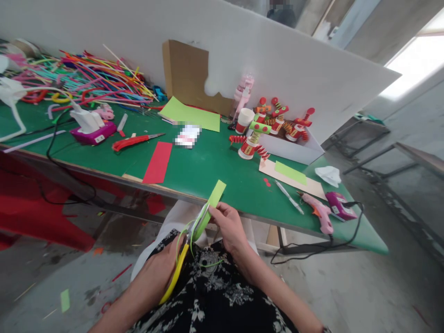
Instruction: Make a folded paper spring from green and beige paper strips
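Note:
In my left hand [168, 259] is a pair of yellow-handled scissors [181, 263], with the fingers wrapped round the handles. The blades lie along a light green paper strip [217, 192] above my lap, and a thin green offcut curls down beside them. My right hand [227, 222] pinches that strip close to the blades, near the front edge of the table. On the tabletop beyond lie a red paper rectangle [157, 163] and a red-handled cutting tool [137, 141]. Farther back rests a green paper sheet [194, 115].
Colourful pipe cleaners [100, 78] are heaped at the back left, near a purple power socket [93, 133]. Paper-cup figures [248, 147] stand by a white box [291, 149]. At the right lie a pen [289, 197] and a pink glue gun [318, 210], its cord hanging off the edge.

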Demonstrator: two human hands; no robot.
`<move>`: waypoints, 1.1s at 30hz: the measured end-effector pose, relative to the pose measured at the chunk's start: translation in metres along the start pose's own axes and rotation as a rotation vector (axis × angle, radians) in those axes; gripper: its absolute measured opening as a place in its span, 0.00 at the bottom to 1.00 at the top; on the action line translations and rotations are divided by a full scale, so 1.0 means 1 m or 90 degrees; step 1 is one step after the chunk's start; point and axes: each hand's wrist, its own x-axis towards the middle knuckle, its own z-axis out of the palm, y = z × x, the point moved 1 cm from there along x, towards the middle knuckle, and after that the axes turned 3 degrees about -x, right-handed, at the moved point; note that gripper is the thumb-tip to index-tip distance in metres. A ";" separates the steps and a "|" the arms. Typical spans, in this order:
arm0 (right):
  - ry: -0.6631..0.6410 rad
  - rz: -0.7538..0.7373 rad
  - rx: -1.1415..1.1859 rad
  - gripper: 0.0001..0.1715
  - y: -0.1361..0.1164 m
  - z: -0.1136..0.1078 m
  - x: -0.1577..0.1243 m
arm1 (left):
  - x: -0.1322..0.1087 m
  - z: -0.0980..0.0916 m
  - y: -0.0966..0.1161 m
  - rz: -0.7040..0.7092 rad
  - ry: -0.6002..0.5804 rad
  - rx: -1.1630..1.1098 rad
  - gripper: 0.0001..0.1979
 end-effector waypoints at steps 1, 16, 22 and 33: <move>0.007 -0.002 -0.003 0.16 -0.001 0.000 0.001 | 0.000 0.001 -0.001 0.008 0.006 0.000 0.27; -0.013 0.007 -0.031 0.17 0.006 0.004 -0.002 | 0.004 -0.013 0.019 -0.021 -0.017 -0.032 0.21; -0.009 0.002 -0.027 0.16 0.007 0.004 -0.004 | 0.005 -0.004 0.011 -0.009 0.016 0.002 0.26; -0.011 0.013 -0.035 0.15 0.009 0.003 -0.006 | 0.007 -0.011 0.021 -0.059 -0.041 0.014 0.25</move>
